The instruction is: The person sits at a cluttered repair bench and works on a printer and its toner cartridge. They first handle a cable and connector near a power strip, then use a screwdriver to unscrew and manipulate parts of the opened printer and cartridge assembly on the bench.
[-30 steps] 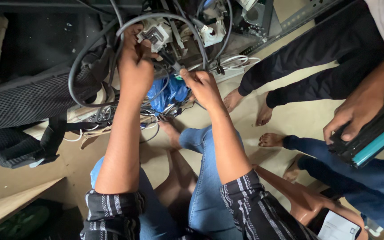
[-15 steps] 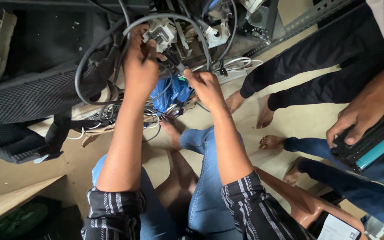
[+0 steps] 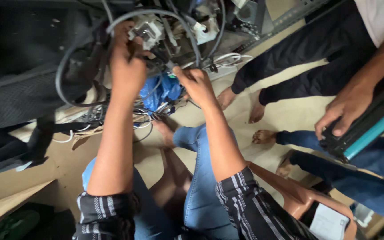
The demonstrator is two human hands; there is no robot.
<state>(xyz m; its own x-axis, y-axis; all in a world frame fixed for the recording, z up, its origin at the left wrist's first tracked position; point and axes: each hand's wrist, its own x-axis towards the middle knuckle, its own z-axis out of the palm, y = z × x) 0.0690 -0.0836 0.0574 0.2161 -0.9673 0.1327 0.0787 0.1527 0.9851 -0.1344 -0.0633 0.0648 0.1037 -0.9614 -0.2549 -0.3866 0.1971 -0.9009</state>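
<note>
Your left hand [image 3: 127,66] is clamped on the grey cable loop [image 3: 67,58], your right hand [image 3: 196,84] seemingly pinches wires beside the blue bundle [image 3: 158,91], everything still tangled.

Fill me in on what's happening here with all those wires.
A seated person in jeans reaches both hands into an opened machine full of tangled cables. The left hand grips near a white connector block, under a thick grey cable that loops over it. The right hand pinches something small beside a blue plastic wrap. At the right, another person's hand holds a black cartridge with a teal strip. Bare feet of bystanders show on the floor.
</note>
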